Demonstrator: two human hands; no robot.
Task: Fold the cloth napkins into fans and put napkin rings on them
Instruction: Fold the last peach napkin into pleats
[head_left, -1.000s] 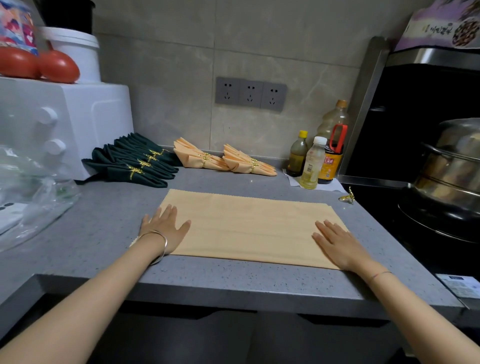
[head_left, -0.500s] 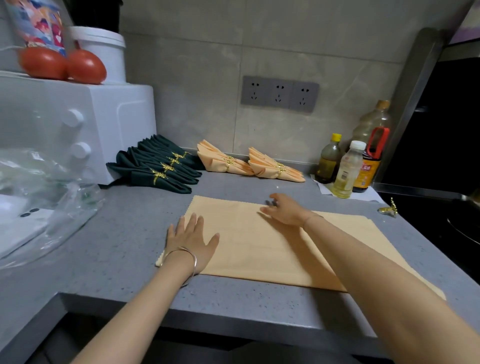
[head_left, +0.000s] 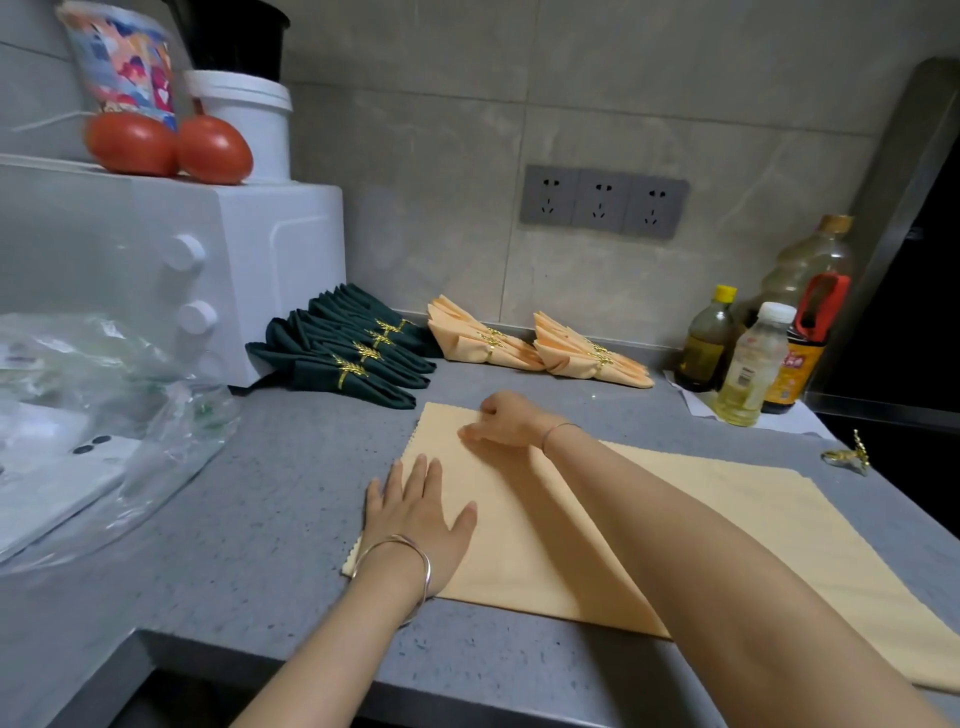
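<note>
Item under work: one peach napkin (head_left: 675, 519), lying flat and unpleated on the grey countertop (head_left: 260, 493), its long side along the near edge and its right end running out of view.

Left hand (head_left: 415, 519): released, palm down, fingers straight and together, pressing the napkin's near left corner. A silver bangle (head_left: 400, 556) sits on the wrist.

Right hand (head_left: 501, 421): the arm crosses over the cloth to its far left corner. The fingers are curled at the far edge with the thumb on top of the cloth, pinching that edge.

Finished work, along the countertop's back edge: a row of dark green fans (head_left: 353, 353) with gold rings at back left, against the white appliance (head_left: 234, 270); just beside them to the right, peach fans (head_left: 535, 345), also ringed.

One loose gold napkin ring (head_left: 847, 454) lies near the right edge, apart from the flat napkin.

Other items: three bottles (head_left: 748, 364) at the back right corner; two tomatoes (head_left: 171, 145) on top of the appliance; a clear plastic bag (head_left: 104, 415) at the left edge.
</note>
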